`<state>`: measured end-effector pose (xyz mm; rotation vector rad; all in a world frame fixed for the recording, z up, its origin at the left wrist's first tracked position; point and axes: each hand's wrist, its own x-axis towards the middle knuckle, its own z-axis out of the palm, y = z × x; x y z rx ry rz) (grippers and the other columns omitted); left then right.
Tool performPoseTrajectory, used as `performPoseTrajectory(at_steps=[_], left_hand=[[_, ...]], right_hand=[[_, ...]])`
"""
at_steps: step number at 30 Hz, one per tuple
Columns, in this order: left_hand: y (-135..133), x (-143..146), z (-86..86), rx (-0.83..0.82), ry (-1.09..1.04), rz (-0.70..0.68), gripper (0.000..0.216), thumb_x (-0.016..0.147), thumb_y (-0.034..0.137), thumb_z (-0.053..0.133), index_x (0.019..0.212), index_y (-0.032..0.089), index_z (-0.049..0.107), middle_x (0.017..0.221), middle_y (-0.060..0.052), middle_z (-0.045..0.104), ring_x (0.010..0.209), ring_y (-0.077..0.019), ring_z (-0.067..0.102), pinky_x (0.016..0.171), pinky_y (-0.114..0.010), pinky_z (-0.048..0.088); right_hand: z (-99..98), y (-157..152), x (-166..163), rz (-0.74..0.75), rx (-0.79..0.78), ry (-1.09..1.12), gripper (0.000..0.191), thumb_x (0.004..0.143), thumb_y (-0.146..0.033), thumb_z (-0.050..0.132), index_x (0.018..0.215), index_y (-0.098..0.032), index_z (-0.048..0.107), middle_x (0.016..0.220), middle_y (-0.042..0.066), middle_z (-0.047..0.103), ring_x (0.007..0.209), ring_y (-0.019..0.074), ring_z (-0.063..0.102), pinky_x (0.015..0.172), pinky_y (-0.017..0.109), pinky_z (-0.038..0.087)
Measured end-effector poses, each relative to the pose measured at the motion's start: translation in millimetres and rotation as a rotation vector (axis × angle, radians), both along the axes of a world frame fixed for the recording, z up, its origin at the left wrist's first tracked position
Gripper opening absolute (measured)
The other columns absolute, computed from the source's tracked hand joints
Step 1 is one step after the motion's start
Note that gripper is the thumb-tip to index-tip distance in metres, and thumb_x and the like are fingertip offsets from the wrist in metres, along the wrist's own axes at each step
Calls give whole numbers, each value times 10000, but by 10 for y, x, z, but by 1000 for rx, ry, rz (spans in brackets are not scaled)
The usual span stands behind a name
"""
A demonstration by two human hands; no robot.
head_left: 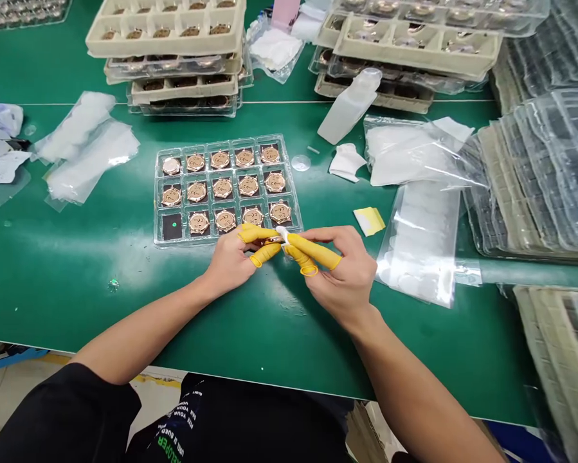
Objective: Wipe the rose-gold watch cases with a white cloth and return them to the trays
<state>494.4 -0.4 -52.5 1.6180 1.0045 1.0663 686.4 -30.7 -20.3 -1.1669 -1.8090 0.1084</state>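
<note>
My left hand point(233, 257) and my right hand point(339, 267) meet just in front of a clear plastic tray point(159, 193). Both wear yellow finger cots. Between their fingertips they pinch a small rose-gold watch case point(272, 240), and the right fingers also press a small white piece point(283, 234) against it. The tray holds several rose-gold watch cases point(222, 188) in rows; its front-left cell point(171, 226) shows only a black base with a green dot.
Stacks of beige and clear trays point(173, 38) with more parts stand at the back, and another stack point(414, 45) at back right. Plastic bags point(83, 151) lie left, more bags point(421, 238) and tray piles point(539, 180) right. A yellow slip point(369, 220) and a round clear disc point(301, 163) lie near the tray.
</note>
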Motion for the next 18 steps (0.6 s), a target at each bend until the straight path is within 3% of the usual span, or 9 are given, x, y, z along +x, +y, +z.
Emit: performPoseTrajectory(at_steps=[7, 12, 15, 18], left_hand=[[-12, -11, 36, 261, 251, 9, 68, 881, 216, 721, 918, 187, 770, 804, -26, 743, 727, -128, 679, 640, -226, 545], [-55, 12, 35, 400, 323, 52, 138, 909, 200, 687, 1016, 184, 773, 886, -45, 780, 778, -138, 707, 713, -248, 575], [-52, 16, 33, 261, 317, 71, 169, 897, 211, 700, 1048, 186, 772, 913, -57, 778, 772, -143, 713, 714, -259, 592], [-23, 21, 13, -23, 125, 75, 183, 884, 232, 712, 1054, 175, 745, 931, -64, 764, 765, -144, 728, 683, -249, 611]], right_hand=[[-70, 33, -39, 34, -35, -154, 453, 750, 18, 597, 1064, -281, 726, 989, 1, 772, 862, 187, 645, 741, 342, 421], [-55, 108, -23, -47, 116, -384, 392, 691, 47, 547, 894, -238, 723, 822, -25, 757, 677, 138, 551, 661, 343, 309], [-39, 150, 61, -180, 134, -468, 309, 671, 29, 541, 765, -214, 707, 733, -16, 723, 595, 127, 480, 621, 353, 254], [-4, 177, 152, -273, 18, -203, 259, 762, -41, 578, 830, -224, 748, 798, 13, 739, 632, 142, 553, 607, 333, 328]])
